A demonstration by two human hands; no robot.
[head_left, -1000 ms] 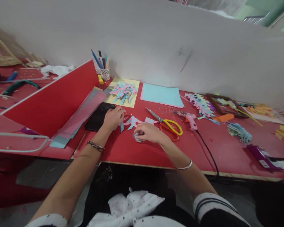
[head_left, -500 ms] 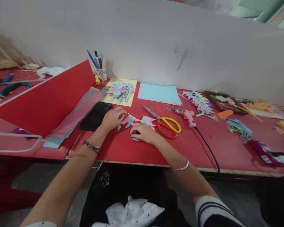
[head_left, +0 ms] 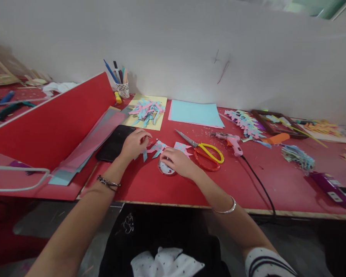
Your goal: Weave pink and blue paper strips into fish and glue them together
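My right hand (head_left: 177,161) has its fingers bunched at the far edge of a small round dish (head_left: 165,169), which holds tiny pieces. Anything between those fingertips is too small to make out. Just beyond lie woven pink and blue paper pieces (head_left: 158,147), one of them partly behind my right hand. My left hand (head_left: 135,144) is closed beside the leftmost paper piece, fingers curled and largely hiding what is under them. A black phone (head_left: 111,149) lies left of my left hand. Scissors (head_left: 203,150) with yellow and red handles rest right of my right hand.
Paper strips (head_left: 147,111) are heaped on a yellow sheet. Blue sheets (head_left: 196,113) lie by the wall. A pink glue gun (head_left: 232,142) trails its cord over the table's front edge. A red panel (head_left: 75,115) stands at left, near a pen cup (head_left: 123,89).
My right hand has lifted from inside the dish toward its far edge, so more of the dish shows. My left hand has shifted slightly left. The view has turned a little.
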